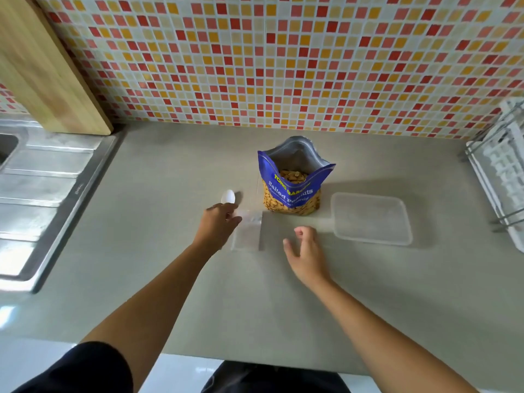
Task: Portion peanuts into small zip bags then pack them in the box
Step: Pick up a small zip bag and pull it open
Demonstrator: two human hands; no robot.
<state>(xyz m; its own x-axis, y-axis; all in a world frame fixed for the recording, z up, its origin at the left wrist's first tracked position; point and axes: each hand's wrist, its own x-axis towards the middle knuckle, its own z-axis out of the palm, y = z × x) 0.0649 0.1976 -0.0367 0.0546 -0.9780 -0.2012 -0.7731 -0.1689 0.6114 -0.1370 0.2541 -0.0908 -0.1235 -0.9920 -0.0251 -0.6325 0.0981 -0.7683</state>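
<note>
Left hand (pixel 218 224) grips spoon (pixel 228 197) | right hand (pixel 306 252) hovers, fingers loosely curled, empty | zip bags (pixel 246 234) flat on worktop (pixel 283 313) between the hands, likely flimsy and slick; best pinched at the mouth edge | peanut bag (pixel 292 191) open behind, box (pixel 371 218) to the right

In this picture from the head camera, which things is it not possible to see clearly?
All in the head view:
- Spoon handle: hidden under the left hand; whether the hand holds it is unclear.
- Zip bags: transparent and blurred; their number cannot be counted.
- Sink: cut off by the left edge.
- Rack: cut off by the right edge.
- Peanut bag small print: too blurred to read.
</note>
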